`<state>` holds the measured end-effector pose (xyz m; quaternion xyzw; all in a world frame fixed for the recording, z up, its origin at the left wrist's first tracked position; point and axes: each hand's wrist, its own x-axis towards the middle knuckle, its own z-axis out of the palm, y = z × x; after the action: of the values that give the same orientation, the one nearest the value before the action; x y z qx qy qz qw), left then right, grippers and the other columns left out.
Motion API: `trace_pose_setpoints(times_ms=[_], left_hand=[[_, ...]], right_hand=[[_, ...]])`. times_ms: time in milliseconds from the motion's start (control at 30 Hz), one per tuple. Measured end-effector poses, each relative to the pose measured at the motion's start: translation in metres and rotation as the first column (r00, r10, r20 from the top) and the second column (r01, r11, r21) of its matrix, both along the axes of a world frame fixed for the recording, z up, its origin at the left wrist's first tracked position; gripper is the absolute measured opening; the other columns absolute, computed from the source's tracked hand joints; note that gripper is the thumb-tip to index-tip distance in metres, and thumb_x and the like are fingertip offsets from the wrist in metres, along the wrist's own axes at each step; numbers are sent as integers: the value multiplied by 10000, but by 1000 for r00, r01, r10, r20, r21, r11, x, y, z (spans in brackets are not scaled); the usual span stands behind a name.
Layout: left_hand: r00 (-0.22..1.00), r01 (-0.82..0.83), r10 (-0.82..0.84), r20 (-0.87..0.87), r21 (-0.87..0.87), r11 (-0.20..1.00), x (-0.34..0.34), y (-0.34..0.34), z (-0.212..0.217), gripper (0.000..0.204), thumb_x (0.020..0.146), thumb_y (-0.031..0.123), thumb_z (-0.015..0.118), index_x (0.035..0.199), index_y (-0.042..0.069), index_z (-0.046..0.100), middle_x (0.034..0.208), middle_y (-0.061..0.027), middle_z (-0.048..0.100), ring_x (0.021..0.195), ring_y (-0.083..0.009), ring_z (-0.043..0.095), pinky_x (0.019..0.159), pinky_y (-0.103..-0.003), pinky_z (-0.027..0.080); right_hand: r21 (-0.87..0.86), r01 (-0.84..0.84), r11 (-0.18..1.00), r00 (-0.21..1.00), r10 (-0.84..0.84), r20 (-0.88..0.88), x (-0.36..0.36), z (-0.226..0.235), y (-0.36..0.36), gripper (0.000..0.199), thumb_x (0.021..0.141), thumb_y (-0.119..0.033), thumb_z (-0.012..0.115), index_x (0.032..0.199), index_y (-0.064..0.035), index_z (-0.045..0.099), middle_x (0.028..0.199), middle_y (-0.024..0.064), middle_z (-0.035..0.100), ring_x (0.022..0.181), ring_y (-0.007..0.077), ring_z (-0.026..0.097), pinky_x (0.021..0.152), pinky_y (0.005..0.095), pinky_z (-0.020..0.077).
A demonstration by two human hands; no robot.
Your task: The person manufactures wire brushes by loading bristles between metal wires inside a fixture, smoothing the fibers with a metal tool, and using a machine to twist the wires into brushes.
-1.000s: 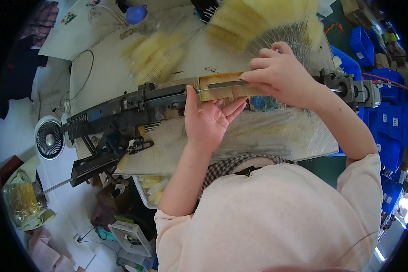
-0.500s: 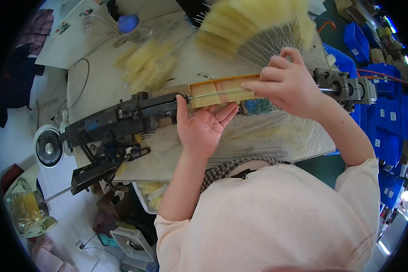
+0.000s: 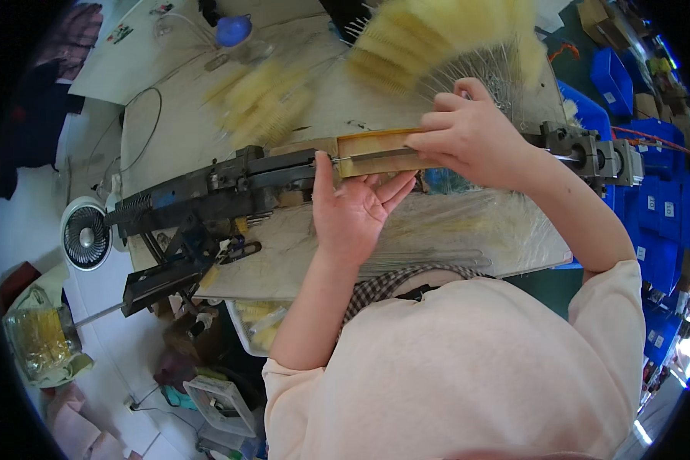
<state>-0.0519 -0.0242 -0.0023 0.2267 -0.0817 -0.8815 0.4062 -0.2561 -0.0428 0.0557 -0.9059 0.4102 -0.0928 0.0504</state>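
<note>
A shallow wooden tray [image 3: 376, 141] spans the gap between a long black machine [image 3: 230, 176] and a metal chuck [image 3: 586, 149]. Inside it a thin grey wire [image 3: 379, 156] runs lengthwise, slightly smeared. My left hand [image 3: 353, 215] is palm up at the tray's left end, its thumb raised beside the machine's tip. Its fingers are stretched apart under the tray's near edge, holding nothing. Over the tray's right part, my right hand [image 3: 471, 138] pinches the wire between thumb and fingers. The wire's end under those fingers is hidden.
Yellow bristle brushes with wire stems [image 3: 445, 46] lie fanned at the back, and another bunch [image 3: 264, 100] lies left of them. Loose wires [image 3: 429, 261] rest along the table's front edge. Blue bins [image 3: 655, 199] stack at the right; a fan [image 3: 86, 236] stands left.
The wire in the tray looks darker and thicker, and the red stripes on the tray floor no longer show. My right hand has shifted slightly left relative to the tray. The whole view has shifted a little.
</note>
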Motion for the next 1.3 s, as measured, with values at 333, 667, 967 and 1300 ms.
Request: trace_pose_setpoints(times_ms=[333, 667, 967, 1300], left_hand=[[997, 29, -28, 74, -13, 999, -2, 1, 3, 835, 825, 673, 321, 1366, 40, 262, 1366, -177, 352, 1227, -362, 392, 1068, -447, 214], [998, -1, -2, 68, 42, 999, -3, 0, 3, 818, 845, 676, 239, 1361, 42, 282, 1349, -163, 375, 1201, -351, 425, 1060, -441, 221], [1000, 20, -20, -10, 21, 1000, 0, 0, -1, 807, 836, 657, 330, 1341, 28, 309, 1344, -173, 390, 1205, -356, 424, 1070, -448, 222], [1000, 12, -12, -18, -12, 1000, 1, 2, -6, 799, 836, 659, 326, 1352, 50, 297, 1346, -161, 391, 1215, -347, 413, 1066, -443, 226]], right_hand=[[-81, 98, 992, 995, -97, 18, -23, 4, 7, 147, 719, -172, 641, 862, -194, 616, 731, -49, 526, 817, 155, 503, 854, 413, 318], [-78, 61, 995, 998, -62, -11, -36, 2, 13, 198, 736, -160, 632, 930, -198, 624, 727, -40, 501, 813, 169, 485, 877, 430, 312], [-93, 72, 993, 997, -71, 21, -31, 3, 11, 176, 738, -176, 630, 912, -197, 631, 720, -43, 516, 815, 163, 495, 868, 413, 314], [-134, 36, 990, 995, -22, 102, -11, 9, 21, 304, 682, -134, 651, 974, -216, 632, 694, -45, 462, 761, 166, 467, 852, 407, 304]])
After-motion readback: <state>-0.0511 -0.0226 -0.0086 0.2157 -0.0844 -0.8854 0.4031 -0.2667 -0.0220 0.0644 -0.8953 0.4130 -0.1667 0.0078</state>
